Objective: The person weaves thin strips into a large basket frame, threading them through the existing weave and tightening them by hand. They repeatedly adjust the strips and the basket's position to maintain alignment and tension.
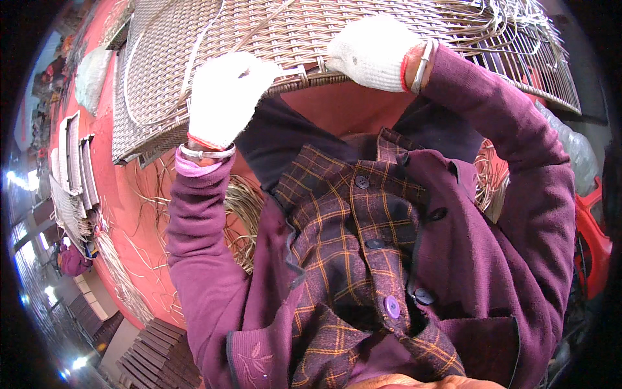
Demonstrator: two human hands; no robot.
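Both gloved hands, left hand (227, 97) and right hand (372, 52), raised, clutching the woven panel (291, 32) edge.

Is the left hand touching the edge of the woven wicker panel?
Touching. The head view shows the gloved left hand closed over the lower edge of the woven wicker panel, with no gap visible.

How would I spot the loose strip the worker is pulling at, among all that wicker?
Find the big woven wicker panel across the top. Along its near edge sit two white-gloved hands, left hand and right hand. The loose strip bridges the gap between them: pale, flat, and free, unlike the woven-in strands.
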